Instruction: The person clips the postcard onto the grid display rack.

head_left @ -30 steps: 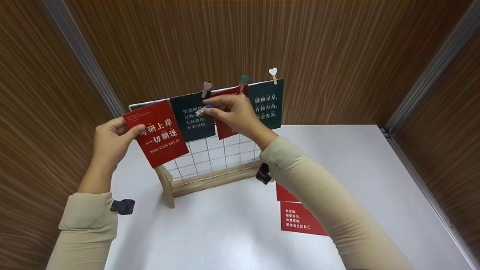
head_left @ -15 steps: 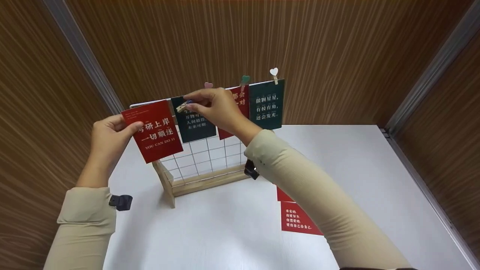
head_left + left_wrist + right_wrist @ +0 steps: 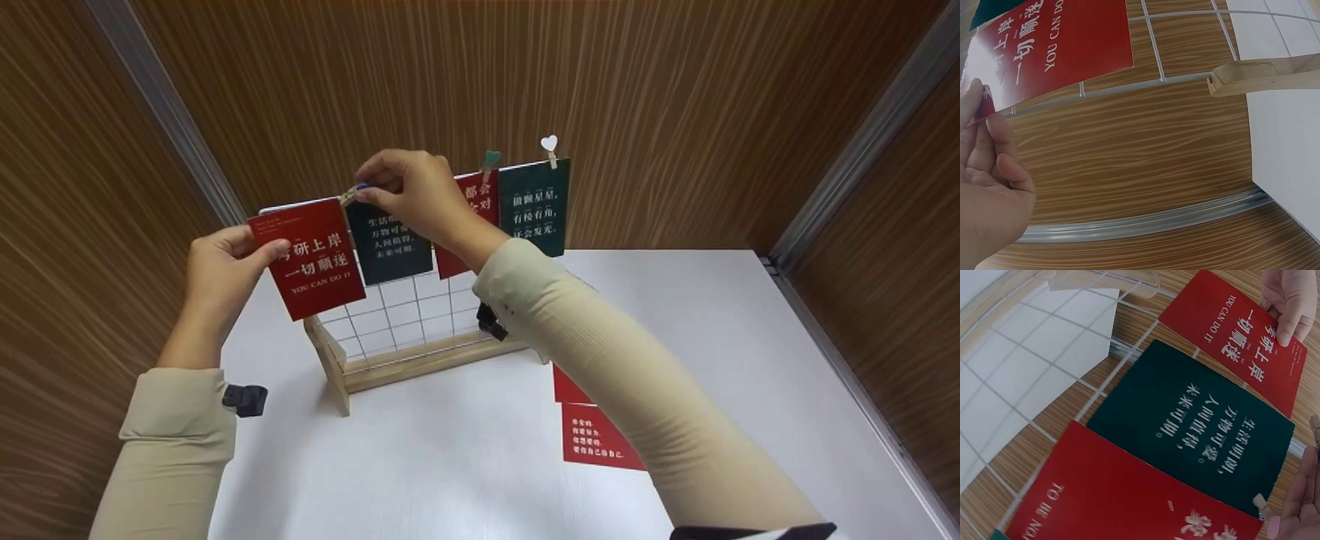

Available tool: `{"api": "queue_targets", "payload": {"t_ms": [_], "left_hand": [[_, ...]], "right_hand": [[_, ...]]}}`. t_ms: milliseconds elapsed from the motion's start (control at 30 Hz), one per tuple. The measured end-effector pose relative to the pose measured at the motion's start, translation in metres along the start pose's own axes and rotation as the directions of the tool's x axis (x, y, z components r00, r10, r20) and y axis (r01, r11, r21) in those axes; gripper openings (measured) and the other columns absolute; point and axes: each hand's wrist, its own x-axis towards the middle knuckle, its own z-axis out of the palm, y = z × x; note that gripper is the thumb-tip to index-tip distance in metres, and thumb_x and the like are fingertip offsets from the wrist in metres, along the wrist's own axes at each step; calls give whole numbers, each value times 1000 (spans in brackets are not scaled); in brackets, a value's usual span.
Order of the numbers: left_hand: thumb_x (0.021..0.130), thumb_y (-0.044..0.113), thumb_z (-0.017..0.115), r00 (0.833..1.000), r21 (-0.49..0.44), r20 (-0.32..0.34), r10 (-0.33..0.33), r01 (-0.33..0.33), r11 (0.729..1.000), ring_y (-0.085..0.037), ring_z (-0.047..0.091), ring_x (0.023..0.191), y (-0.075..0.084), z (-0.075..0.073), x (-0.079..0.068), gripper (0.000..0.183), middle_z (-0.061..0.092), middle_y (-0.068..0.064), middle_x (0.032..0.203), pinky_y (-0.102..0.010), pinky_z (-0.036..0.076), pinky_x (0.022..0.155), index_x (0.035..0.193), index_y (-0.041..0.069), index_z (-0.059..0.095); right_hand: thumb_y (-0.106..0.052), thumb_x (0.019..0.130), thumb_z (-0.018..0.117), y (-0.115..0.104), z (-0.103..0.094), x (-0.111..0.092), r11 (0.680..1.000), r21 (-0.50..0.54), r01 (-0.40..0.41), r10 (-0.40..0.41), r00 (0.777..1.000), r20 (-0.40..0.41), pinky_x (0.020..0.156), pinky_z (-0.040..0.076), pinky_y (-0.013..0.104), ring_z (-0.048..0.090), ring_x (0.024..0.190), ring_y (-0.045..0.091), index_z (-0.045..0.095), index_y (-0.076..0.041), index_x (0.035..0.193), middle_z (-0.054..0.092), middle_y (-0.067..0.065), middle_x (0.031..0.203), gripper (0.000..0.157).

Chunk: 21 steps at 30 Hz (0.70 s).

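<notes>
My left hand (image 3: pixel 221 274) pinches the left edge of a red card (image 3: pixel 319 259) with white writing, thumb in front and fingers behind. The card hangs before the left end of a wire grid rack (image 3: pixel 401 311). Between right thumb and fingertips, my right hand (image 3: pixel 424 195) pinches a small wooden clothespin (image 3: pixel 348 197) with a blue end. Its tip is at the card's upper right corner; whether it grips the card cannot be told. Beside that card a dark green card (image 3: pixel 391 244) hangs on the rack, partly behind my right hand. In the right wrist view its pink clothespin (image 3: pixel 1273 527) shows.
Further right hang another red card (image 3: pixel 480 225) under a green heart clothespin (image 3: pixel 491 159) and a green card (image 3: pixel 534 206) under a white heart clothespin (image 3: pixel 550 144). Loose red cards (image 3: pixel 600 442) lie on the white table (image 3: pixel 420 465), partly under my right arm. Wood-grain walls surround the table.
My right hand has moved left and up with the clothespin, from before the green card to the red card's top corner. My left hand has shifted the red card slightly up and left.
</notes>
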Motion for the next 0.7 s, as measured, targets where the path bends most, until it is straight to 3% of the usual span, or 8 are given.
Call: {"api": "queue_targets", "payload": {"t_ms": [467,700], "left_hand": [[85,34,71,1000,7,-4,-13,13,1000,-16,56,98,2,0,1,46,70,-6,104,-37,40,88,116,0,66],[85,31,72,1000,12,-12,7,-6,1000,-12,57,95,-2,0,1,44,70,-3,100,-33,39,84,114,-1,67]], "right_hand": [[-18,91,65,-17,0,14,996,-72,-61,61,998,3,83,46,16,63,92,4,69,-10,112,70,-2,104,23],[-22,92,63,-19,7,19,990,-119,-77,77,997,-6,84,45,17,63,91,3,71,-12,112,70,-3,103,24]]}}
